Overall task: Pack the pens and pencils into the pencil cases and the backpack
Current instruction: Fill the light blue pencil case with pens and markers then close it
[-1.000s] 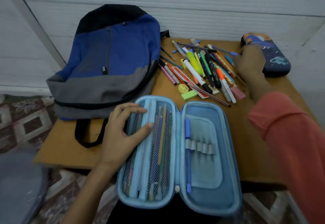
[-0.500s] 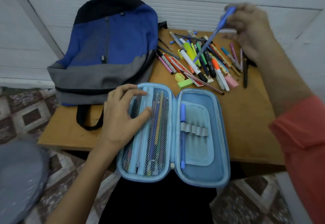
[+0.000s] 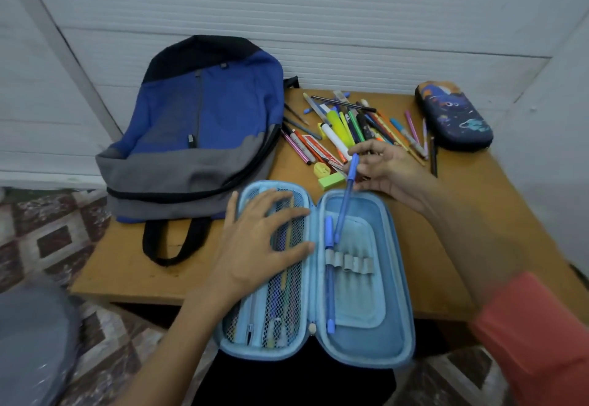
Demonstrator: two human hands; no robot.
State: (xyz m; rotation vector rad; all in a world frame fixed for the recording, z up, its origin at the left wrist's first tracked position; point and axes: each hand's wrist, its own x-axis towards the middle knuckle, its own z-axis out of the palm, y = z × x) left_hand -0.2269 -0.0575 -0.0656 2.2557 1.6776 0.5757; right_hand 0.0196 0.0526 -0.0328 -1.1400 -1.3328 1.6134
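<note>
Dim, cool, even light is lying over everything, giving a bluish-grey cast. Soft shadow is gathering under the left hand [image 3: 255, 246] and below the bench [image 3: 121, 265] edge nearest it. The blue pen [image 3: 345, 204] pinched in the right hand [image 3: 390, 171] is blurring slightly. The wide lens is bending the wall [image 3: 350, 23] lines beyond both hands, and the grey shape [image 3: 32, 342] far left of the left hand is smearing.

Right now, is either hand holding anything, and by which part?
The right hand pinches a blue pen near its top; the left hand holds nothing.
</note>
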